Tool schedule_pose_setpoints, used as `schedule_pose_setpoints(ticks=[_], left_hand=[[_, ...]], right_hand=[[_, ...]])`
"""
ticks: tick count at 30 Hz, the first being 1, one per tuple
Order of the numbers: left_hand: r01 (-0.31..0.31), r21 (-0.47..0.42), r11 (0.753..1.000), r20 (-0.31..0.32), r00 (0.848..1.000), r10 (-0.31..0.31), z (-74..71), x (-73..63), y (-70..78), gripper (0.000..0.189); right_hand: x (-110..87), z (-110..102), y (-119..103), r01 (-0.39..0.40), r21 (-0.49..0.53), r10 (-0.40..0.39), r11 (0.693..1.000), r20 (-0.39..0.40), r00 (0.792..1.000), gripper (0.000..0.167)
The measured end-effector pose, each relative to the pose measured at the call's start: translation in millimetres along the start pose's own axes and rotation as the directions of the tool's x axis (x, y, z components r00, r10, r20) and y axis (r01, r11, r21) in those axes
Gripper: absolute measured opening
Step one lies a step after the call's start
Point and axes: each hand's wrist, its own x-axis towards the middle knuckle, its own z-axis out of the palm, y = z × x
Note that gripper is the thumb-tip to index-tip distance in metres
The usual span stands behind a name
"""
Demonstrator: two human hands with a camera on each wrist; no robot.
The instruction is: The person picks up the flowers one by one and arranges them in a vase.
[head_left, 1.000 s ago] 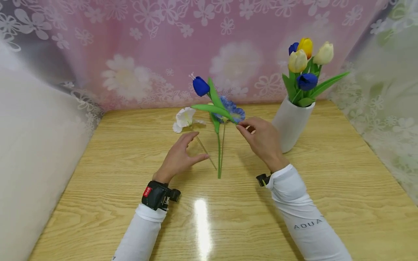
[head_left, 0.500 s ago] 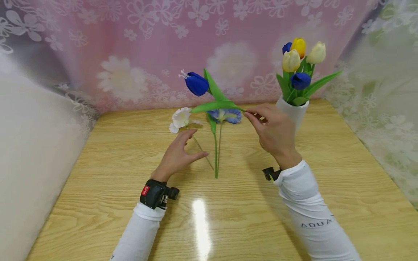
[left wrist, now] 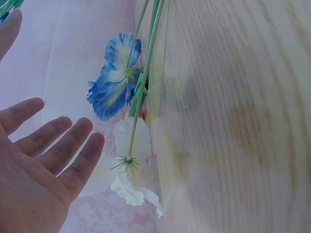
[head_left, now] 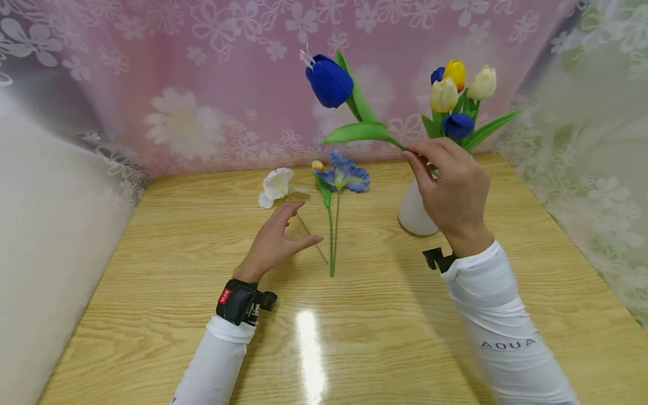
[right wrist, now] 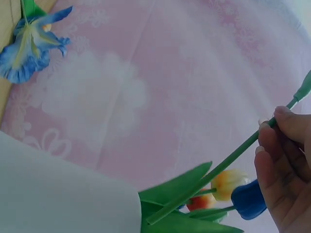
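Loose flowers (head_left: 342, 175) on tbl (head_left: 364, 326), L of vase (head_left: 416, 211); tulip bunch (head_left: 444, 97) in vase; backdrop (head_left: 243, 101) behind tbl.

Seen across the lower frame, a glossy wood-grain tabletop (head_left: 374, 337); at right, a smooth, matt white vase (head_left: 416, 211); at upper centre, a smooth blue tulip (head_left: 331, 81); at lower right, a wrinkled cloth sleeve (head_left: 493, 315).

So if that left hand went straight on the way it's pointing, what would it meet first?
Probably the thin stem of the white flower, right in front of the left hand in the head view. Depth is unclear, so the hand might pass above it.
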Motion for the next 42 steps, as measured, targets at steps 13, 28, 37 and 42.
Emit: schedule_pose_setpoints(ticks=[13,28,37,42], left_hand=[[-0.009,-0.004,1.0,0.012,1.0,0.009,-0.2,4.8,1.1,0.087],[-0.015,-0.007,1.0,0.012,1.0,0.015,2.3,5.5,0.5,0.088],[0.011,-0.009,1.0,0.03,1.0,-0.011,6.1,2.2,-0.7,0.087],[0.022,-0.007,1.0,0.03,0.999,-0.022,8.8,2.3,0.1,0.086]], right_hand=[[11.9,-11,24,-0.072,-0.017,0.071,0.997,-0.053,0.996,0.018],[1.8,-19,50,-0.16,-0.039,0.161,0.986,0.009,0.987,0.02],[-6.3,-26,60,-0.378,-0.152,0.392,0.913,0.079,0.917,0.025],[-12.5,-32,66,-0.52,-0.251,0.558,0.817,0.114,0.822,0.033]])
